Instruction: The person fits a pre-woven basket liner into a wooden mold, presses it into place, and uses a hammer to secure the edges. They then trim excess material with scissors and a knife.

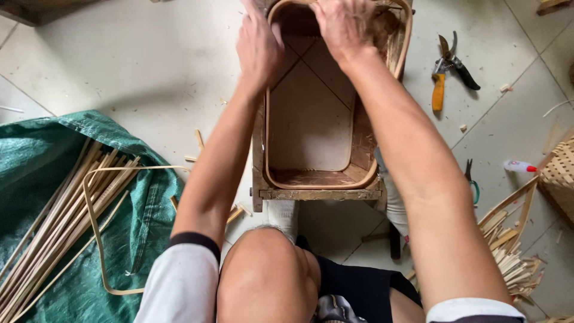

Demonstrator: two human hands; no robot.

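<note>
A rectangular wooden mould frame stands on the tiled floor between my legs, with a bent bamboo strip lining its inner wall as a rounded loop. My left hand presses on the frame's left upper edge, fingers closed over the strip. My right hand grips the far top edge of the frame and strip. The fingertips of both hands are hidden behind the rim.
A green tarp at left carries a bundle of long bamboo strips and one curved strip. Orange-handled pruning shears lie at upper right. Small scissors, a glue bottle, a woven basket and bamboo offcuts sit at right.
</note>
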